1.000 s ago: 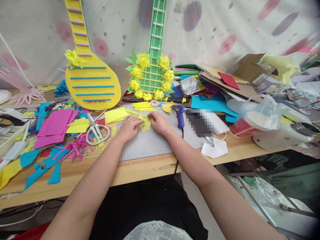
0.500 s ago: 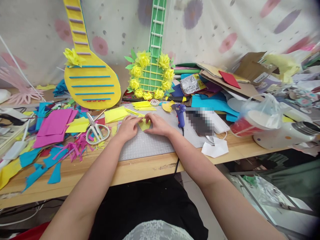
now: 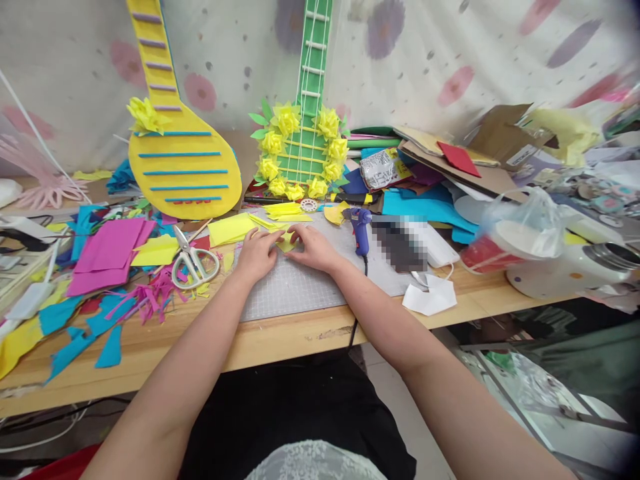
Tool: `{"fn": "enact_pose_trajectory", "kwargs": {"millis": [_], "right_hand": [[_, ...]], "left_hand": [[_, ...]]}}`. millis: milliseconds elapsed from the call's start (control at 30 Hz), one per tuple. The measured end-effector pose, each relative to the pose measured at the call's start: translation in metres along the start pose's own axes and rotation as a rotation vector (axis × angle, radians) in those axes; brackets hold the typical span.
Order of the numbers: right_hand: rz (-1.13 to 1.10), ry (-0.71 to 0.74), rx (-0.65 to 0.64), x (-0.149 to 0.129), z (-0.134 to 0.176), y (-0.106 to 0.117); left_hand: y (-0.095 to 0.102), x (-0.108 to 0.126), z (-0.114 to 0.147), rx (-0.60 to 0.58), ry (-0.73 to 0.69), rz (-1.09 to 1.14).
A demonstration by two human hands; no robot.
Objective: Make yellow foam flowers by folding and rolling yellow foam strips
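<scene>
Between my two hands is a small piece of yellow paper (image 3: pixel 287 243), above the grey cutting mat (image 3: pixel 295 290). My left hand (image 3: pixel 259 255) pinches its left side, fingers bent. On its right side my right hand (image 3: pixel 313 248) grips it between thumb and fingers. Part of the paper is hidden by the fingers. Behind the hands lie yellow paper strips (image 3: pixel 286 211) and a stack of yellow sheets (image 3: pixel 230 230). A purple glue gun (image 3: pixel 360 230) rests to the right of my right hand.
White-handled scissors (image 3: pixel 195 263) lie left among pink sheets (image 3: pixel 107 257) and coloured scraps. At the back stand a yellow paper lute shape (image 3: pixel 185 160) and a green one (image 3: pixel 303 160) with yellow flowers. A bagged cup (image 3: pixel 510 243) and a white flask (image 3: pixel 560 270) are right.
The yellow paper shows less between my fingers and looks folded or turned over. My left hand has shifted slightly to the right; the surroundings are the same.
</scene>
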State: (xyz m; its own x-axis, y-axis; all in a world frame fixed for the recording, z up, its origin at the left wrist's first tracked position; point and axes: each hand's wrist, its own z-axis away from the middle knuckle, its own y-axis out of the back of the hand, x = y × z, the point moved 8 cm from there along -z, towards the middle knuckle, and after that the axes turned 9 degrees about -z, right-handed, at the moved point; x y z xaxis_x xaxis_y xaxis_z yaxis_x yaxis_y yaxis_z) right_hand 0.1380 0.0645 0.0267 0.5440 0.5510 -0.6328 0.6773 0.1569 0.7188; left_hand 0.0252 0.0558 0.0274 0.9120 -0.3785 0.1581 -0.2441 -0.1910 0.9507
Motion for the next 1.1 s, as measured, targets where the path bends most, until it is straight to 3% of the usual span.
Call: {"fn": "enact_pose_trajectory", "kwargs": {"millis": [300,733,1100], "right_hand": [[0.086,-0.052,0.047,0.000,-0.007,-0.009],[-0.236,-0.298,0.160,0.025,-0.002,0.007],[-0.225,-0.314,0.146,0.033,-0.005,0.003]], "left_hand": [[0.000,-0.001,0.000,0.016,0.052,-0.017],[-0.006,-0.010,-0.010,0.025,0.178,0.101],[-0.010,-0.010,-0.018,0.059,0.272,0.051]]}}
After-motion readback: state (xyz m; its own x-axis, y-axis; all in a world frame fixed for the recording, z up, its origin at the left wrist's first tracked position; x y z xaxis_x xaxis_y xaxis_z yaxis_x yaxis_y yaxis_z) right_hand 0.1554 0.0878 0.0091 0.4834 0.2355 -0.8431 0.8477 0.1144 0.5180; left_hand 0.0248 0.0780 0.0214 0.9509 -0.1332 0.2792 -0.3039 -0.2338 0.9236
